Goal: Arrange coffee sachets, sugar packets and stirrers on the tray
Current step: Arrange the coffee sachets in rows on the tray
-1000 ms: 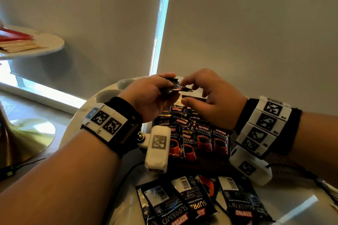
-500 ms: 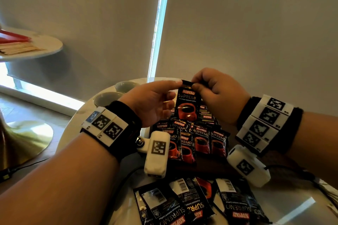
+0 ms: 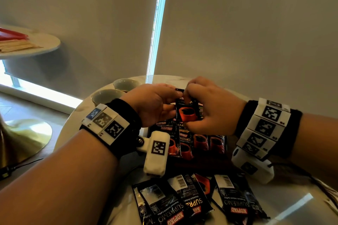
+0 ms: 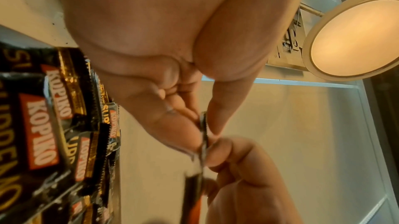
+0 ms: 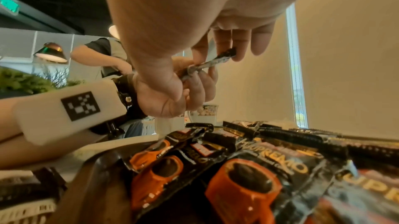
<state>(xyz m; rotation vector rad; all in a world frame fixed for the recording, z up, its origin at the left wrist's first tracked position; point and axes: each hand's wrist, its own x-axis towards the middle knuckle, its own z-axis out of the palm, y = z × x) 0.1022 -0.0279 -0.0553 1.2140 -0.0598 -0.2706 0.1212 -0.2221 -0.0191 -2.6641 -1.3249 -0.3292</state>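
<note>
Now your left hand [image 3: 155,104] pinches the top edge of the upright coffee sachet [image 3: 186,113] and your right hand [image 3: 210,107] grasps its right side, above the sachet rows [image 3: 199,142] on the tray. Lower it flat, logo up, overlapping the neighbouring row evenly.

Dim room; daylight through blind gap [image 3: 157,23] and floor-level window; glare on table [image 3: 292,204]; wrist views blurred, warped.

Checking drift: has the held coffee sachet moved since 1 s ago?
Yes. The held sachet was tipped flat above the tray's sachet rows; now it hangs upright, facing the camera.
</note>
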